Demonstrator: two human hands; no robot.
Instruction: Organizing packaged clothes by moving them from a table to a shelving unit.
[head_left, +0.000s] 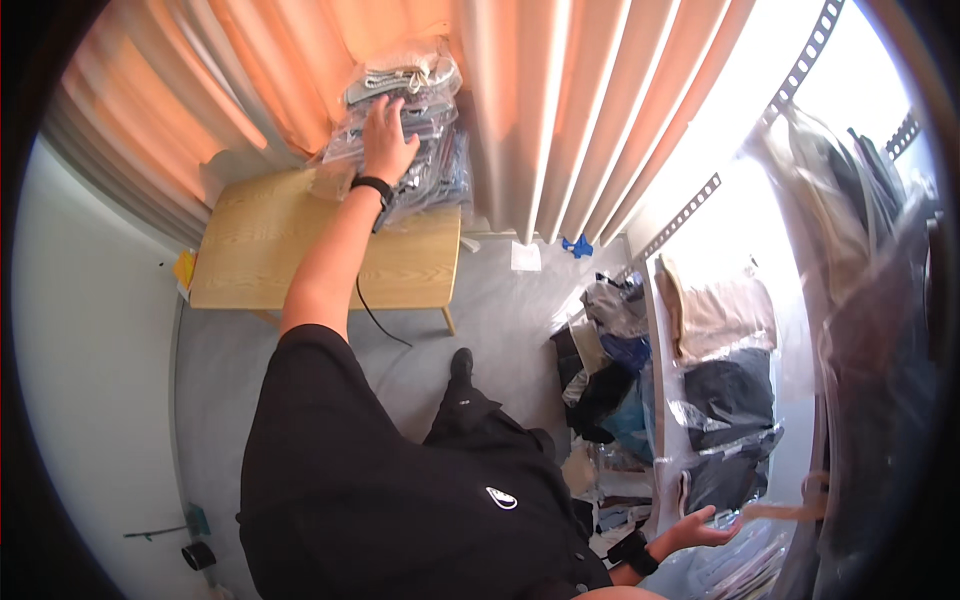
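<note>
My left hand (390, 145) reaches out over a stack of folded clothes in clear plastic bags (425, 125). Its fingers are spread, and they seem to rest on the stack, though the contact is hard to make out. The stack stands at the back right of a light wooden table (290, 245). Low on the right, my right hand (700, 530) is turned palm up beside a shelf of bagged clothes, thumb and fingers apart. Right at its fingertips are clear plastic and the end of a beige curved piece (790, 511), perhaps a hanger. I see nothing held in either hand.
White shelving on the right carries a beige bagged garment (725, 315) and dark ones (730, 400). More garments in plastic covers (850, 250) hang further right. A heap of clothes (605, 380) lies on the floor. Curtains (560, 110) close off the back; a black cable (375, 318) trails from the table.
</note>
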